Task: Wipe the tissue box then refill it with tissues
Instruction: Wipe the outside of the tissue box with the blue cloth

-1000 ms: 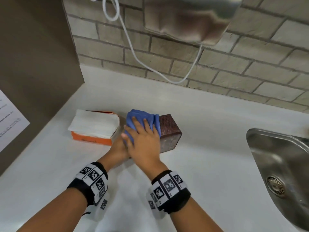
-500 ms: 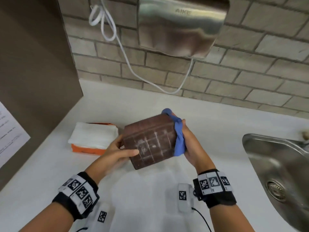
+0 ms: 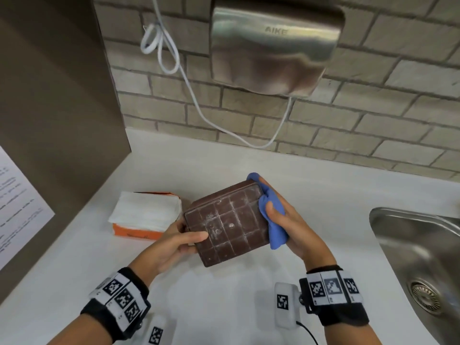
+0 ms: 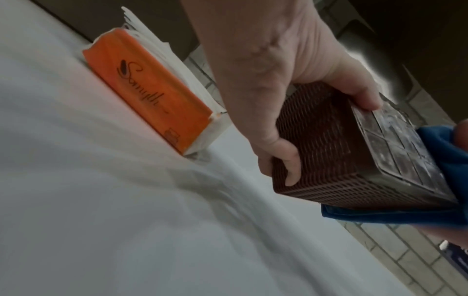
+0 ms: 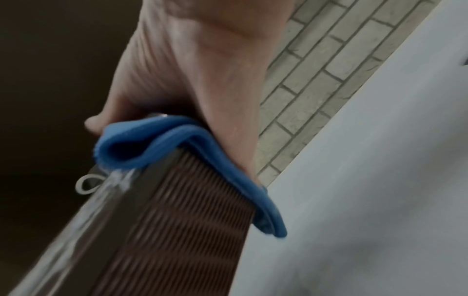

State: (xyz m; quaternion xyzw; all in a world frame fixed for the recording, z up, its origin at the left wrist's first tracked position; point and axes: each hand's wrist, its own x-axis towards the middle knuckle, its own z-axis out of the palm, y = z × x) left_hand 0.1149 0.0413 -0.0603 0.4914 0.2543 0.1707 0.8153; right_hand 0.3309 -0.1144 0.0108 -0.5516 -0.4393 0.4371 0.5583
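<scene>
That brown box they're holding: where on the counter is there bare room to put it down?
Bare counter lies below the brown box, between both wrists, and also between box and sink. More lies behind, toward the brick wall. It is crowded left, where the tissue pack sits beside the left hand.

Both forearms are bare, each wrist wrapped in a black band (image 3: 344,313) carrying white square-code tags. A small white camera block (image 3: 285,305) with its own square code sits at nine o'clock of the right band, trailing a thin black cable (image 3: 308,332).
</scene>
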